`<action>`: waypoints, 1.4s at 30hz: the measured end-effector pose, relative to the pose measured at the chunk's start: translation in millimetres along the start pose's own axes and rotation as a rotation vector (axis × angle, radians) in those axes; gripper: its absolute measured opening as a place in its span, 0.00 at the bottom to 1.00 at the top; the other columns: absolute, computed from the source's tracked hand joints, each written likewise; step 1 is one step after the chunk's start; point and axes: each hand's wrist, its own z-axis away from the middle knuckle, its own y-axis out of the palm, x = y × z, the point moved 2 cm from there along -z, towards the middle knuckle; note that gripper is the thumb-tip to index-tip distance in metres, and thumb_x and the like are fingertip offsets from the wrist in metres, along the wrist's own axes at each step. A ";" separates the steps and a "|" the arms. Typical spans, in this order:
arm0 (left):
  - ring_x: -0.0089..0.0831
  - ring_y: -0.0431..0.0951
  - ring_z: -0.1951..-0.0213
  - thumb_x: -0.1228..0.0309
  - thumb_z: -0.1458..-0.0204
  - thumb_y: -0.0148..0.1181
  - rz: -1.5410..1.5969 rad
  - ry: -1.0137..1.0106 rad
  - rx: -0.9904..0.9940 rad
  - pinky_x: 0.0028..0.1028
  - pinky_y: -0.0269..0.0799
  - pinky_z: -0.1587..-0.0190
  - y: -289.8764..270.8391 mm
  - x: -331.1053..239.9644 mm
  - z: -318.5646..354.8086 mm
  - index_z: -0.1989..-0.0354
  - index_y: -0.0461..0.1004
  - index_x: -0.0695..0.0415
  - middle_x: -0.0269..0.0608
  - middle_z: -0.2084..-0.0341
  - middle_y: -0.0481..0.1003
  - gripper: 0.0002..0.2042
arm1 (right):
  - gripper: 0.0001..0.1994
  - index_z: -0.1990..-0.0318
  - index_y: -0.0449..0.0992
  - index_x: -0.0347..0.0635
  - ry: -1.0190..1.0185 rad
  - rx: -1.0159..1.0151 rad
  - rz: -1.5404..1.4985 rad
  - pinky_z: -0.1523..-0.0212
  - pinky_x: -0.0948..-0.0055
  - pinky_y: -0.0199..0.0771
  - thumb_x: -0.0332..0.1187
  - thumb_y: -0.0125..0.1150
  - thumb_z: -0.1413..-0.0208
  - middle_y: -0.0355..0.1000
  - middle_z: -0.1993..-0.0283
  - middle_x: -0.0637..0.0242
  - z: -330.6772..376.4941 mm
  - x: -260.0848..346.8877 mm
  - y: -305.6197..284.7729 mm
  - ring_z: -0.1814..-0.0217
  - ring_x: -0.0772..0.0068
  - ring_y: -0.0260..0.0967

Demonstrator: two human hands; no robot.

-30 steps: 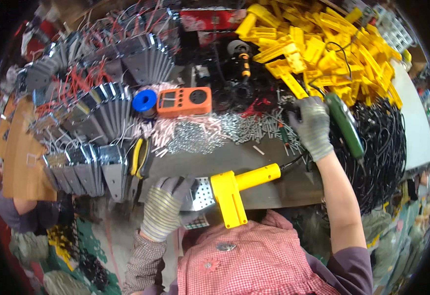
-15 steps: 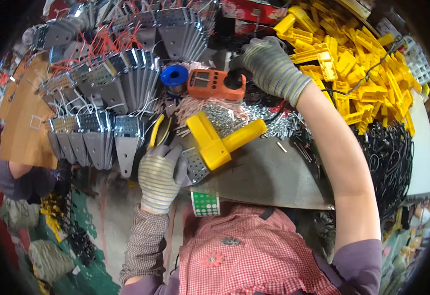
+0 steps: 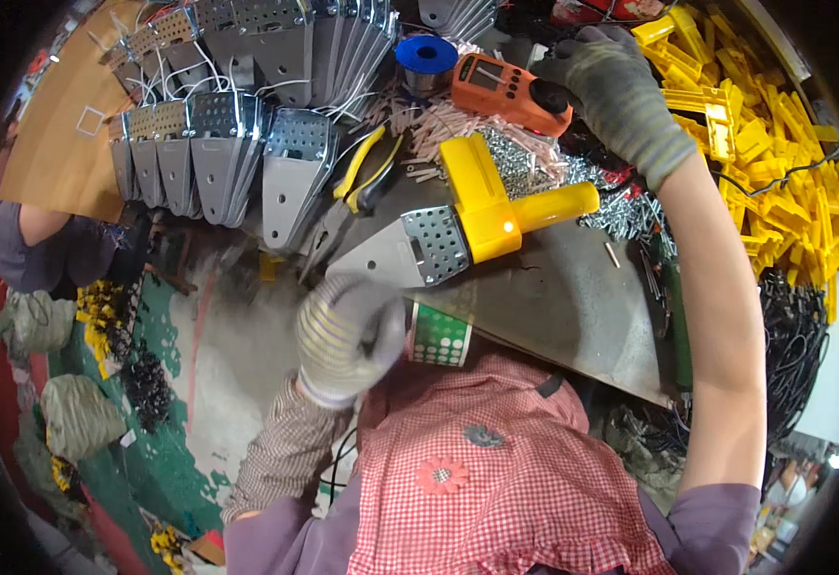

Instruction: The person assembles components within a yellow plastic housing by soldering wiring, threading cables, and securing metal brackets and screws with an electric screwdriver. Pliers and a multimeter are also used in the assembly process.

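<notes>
Hands (image 3: 350,335) apart; yellow handle (image 3: 483,199) — between.

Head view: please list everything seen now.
Brackets: many, grey, upper left
Pliers: one, yellow-black, beside brackets
Spool: one, blue, top
Meter: one, orange, right of spool
Sticks: many, pink, below meter
Screws: many, silver, beside sticks
Plastic parts: many, yellow, upper right
Cables: many, black, right
Plate: one, grey, centre
Handle: one, yellow, at plate's end
Sticker strip: one, green-white, below plate
Cardboard: one, brown, left
Table: one, grey, middle
Apron: one, red-white, lower middle
Left hand: one, grey-gloved, below plate
Right hand: one, grey-gloved, beside meter
</notes>
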 end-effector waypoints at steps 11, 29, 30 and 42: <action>0.25 0.81 0.57 0.71 0.40 0.70 1.096 -0.915 0.213 0.27 0.77 0.53 51.0 1.2 89.7 0.47 0.82 0.62 0.38 0.56 0.82 0.15 | 0.12 0.57 0.83 0.43 0.181 -0.005 -1.282 0.51 0.57 0.80 0.30 0.72 0.49 0.78 0.54 0.57 110.2 204.5 -67.3 0.53 0.50 0.78; 0.37 0.81 0.70 0.73 0.53 0.76 0.487 -0.251 0.107 0.34 0.77 0.68 35.9 -0.1 38.7 0.64 0.85 0.58 0.42 0.72 0.80 0.09 | 0.10 0.65 0.80 0.44 0.278 -0.003 -1.122 0.63 0.56 0.79 0.33 0.73 0.55 0.77 0.65 0.61 94.0 224.4 -52.0 0.65 0.55 0.78; 0.37 0.81 0.70 0.73 0.53 0.76 0.489 -0.247 0.110 0.34 0.77 0.68 34.6 0.4 35.7 0.64 0.85 0.58 0.42 0.72 0.80 0.09 | 0.10 0.63 0.80 0.43 0.370 -0.017 -1.207 0.64 0.57 0.79 0.30 0.73 0.54 0.78 0.65 0.60 96.9 222.4 -48.1 0.65 0.55 0.79; 0.56 0.71 0.39 0.52 0.66 0.84 -0.213 0.005 0.214 0.53 0.65 0.33 36.0 -4.8 -82.3 0.28 0.68 0.55 0.55 0.39 0.69 0.51 | 0.08 0.64 0.82 0.39 0.451 -0.205 -0.686 0.54 0.49 0.78 0.35 0.67 0.44 0.81 0.63 0.54 42.4 105.8 -0.7 0.59 0.46 0.79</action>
